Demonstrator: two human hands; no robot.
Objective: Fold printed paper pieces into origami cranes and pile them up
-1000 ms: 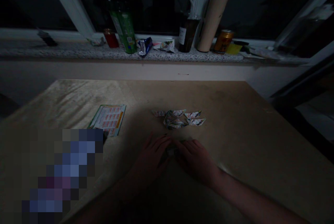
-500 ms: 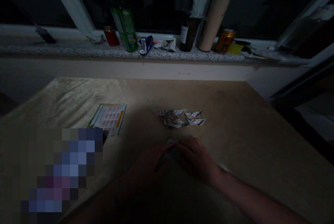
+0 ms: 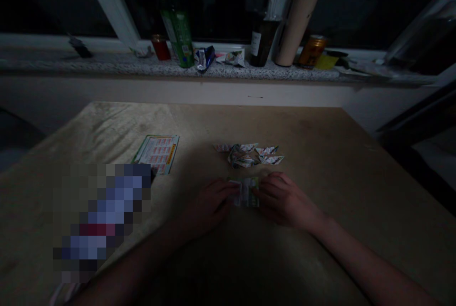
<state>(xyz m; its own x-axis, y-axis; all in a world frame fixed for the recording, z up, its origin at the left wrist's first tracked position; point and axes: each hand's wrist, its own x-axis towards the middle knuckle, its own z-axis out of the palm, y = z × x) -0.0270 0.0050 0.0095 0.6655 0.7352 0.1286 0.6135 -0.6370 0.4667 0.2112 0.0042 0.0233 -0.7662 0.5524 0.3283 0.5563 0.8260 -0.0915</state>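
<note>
A small folded piece of printed paper [image 3: 245, 192] lies low over the table between my hands. My left hand [image 3: 212, 201] has its fingers closed on the paper's left edge. On the opposite edge, the fingers of my right hand [image 3: 281, 197] grip the paper, with the fingertips bent over it. Just beyond my hands sit several folded paper pieces [image 3: 242, 155] with pointed ends, made of similar printed paper. Dim light and shadow hide the undersides of both hands.
On the left lies a stack of printed sheets [image 3: 159, 151], beside a pixelated area. Along the granite windowsill [image 3: 228, 72] stand a green bottle [image 3: 181, 35], a dark cup [image 3: 263, 42], a tall beige tube [image 3: 299, 16], an orange can [image 3: 312, 52] and a red jar [image 3: 161, 47].
My hands have moved apart, and more of the paper between them shows, spread wider. The whole view has shifted slightly.
</note>
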